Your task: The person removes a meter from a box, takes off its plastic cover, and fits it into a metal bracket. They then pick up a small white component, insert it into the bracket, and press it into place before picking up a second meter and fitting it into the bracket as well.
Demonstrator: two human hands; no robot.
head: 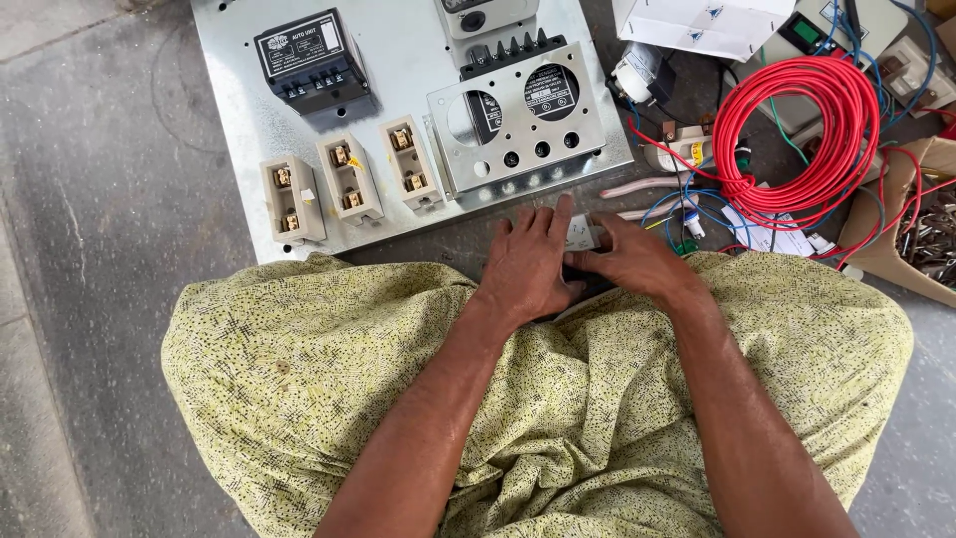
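Both hands meet over a small white boxy electrical part (583, 235) just in front of my lap. My left hand (530, 264) lies flat beside and partly over it, fingers stretched toward the metal panel. My right hand (637, 257) grips the part from the right side. Most of the part is hidden between the hands. A galvanised metal panel (239, 110) lies on the floor ahead, carrying three beige fuse holders (349, 179), a black unit (314, 62) and a perforated metal bracket (518, 118).
A coil of red wire (797, 130) sits at the right with blue and green wires, pink-handled pliers (647, 185), a white carton (702, 22) and a cardboard box of small metal parts (921, 229). Grey concrete floor (90, 199) lies to the left. Yellow-green patterned cloth (329, 369) covers my legs.
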